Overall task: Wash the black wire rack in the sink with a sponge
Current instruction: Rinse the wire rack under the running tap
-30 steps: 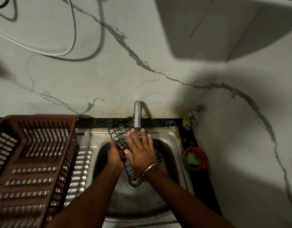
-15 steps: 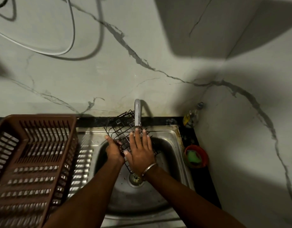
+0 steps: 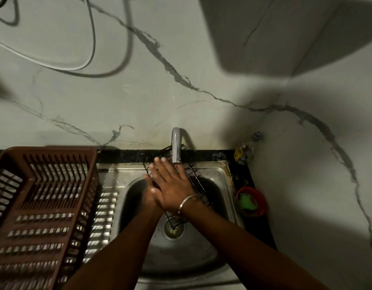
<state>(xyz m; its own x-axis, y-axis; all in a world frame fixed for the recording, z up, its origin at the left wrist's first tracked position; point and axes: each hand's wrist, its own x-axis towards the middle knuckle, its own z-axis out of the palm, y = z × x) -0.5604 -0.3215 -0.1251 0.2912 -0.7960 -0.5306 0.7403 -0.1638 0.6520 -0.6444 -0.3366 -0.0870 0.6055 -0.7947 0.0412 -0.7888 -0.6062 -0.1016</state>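
Observation:
The black wire rack (image 3: 198,186) stands tilted in the steel sink (image 3: 219,174), its top end under the tap (image 3: 175,143). My right hand (image 3: 172,185) lies flat on the rack's face with straight fingers that reach up to the spout. My left hand (image 3: 150,194) holds the rack's left edge and is mostly hidden behind the right hand. A green sponge (image 3: 247,200) sits in a red bowl (image 3: 261,203) on the counter to the right of the sink; neither hand has it.
A brown plastic dish basket (image 3: 40,206) fills the drainboard at the left. A small bottle (image 3: 244,150) stands in the back right corner by the wall. The drain (image 3: 173,228) lies below the rack. A cable (image 3: 91,49) hangs on the wall.
The rack has swung up and right, its top end now under the spout. My right hand slid up along it toward the tap, and now covers much of my left hand.

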